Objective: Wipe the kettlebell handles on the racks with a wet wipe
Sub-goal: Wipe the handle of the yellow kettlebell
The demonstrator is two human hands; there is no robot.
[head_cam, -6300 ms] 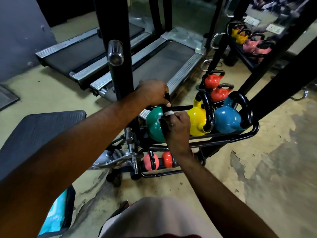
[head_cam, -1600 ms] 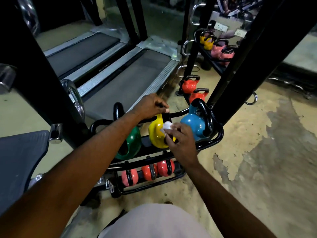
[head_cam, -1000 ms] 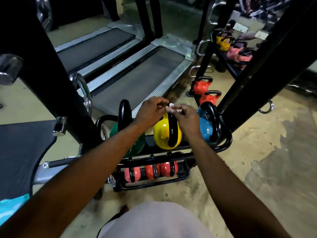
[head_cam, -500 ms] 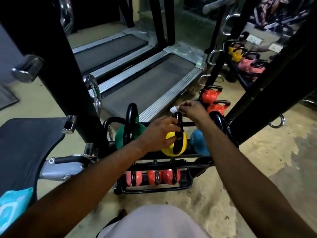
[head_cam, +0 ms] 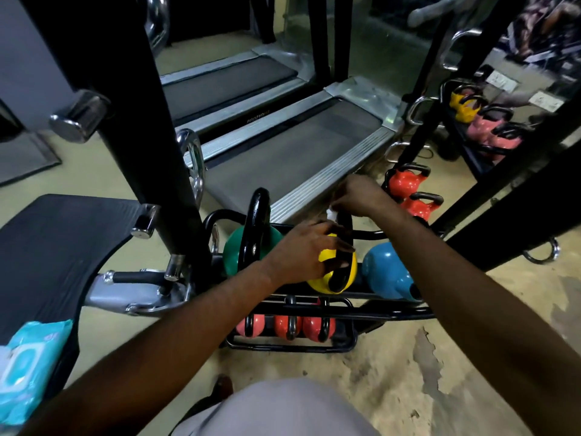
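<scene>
Right hand: the right hand (head_cam: 361, 195) reaches over the top tier, fingertips pinched on a small white wet wipe (head_cam: 330, 214)
Wet wipe: pressed against the top of the black handle (head_cam: 345, 221) of the yellow kettlebell (head_cam: 322, 284)
Left hand: the left hand (head_cam: 308, 251) is lower and nearer, fingers curved over the yellow kettlebell's ball and the side of its handle, holding it
Hands together: both hands on the same bell, close but not touching each other
Top tier: the yellow kettlebell sits in the middle of the black rack (head_cam: 314, 309), with a green kettlebell (head_cam: 235, 250) just beside it on the left and a blue kettlebell (head_cam: 385, 272) on the right, partly hidden by the right forearm
Lower tier: three small red kettlebells (head_cam: 287, 325) in a row, handles up
Beyond the rack: two orange-red kettlebells (head_cam: 408, 180) and two treadmills (head_cam: 292, 152) side by side
Far right: a second rack (head_cam: 471, 158) carrying yellow and pink bells
Left side: a black upright post (head_cam: 141, 121) and a padded black bench (head_cam: 47, 247) with a pale blue wipes pack (head_cam: 28, 366) lying on its near end
Floor: worn beige floor (head_cam: 408, 372) with patches of peeled coating
</scene>
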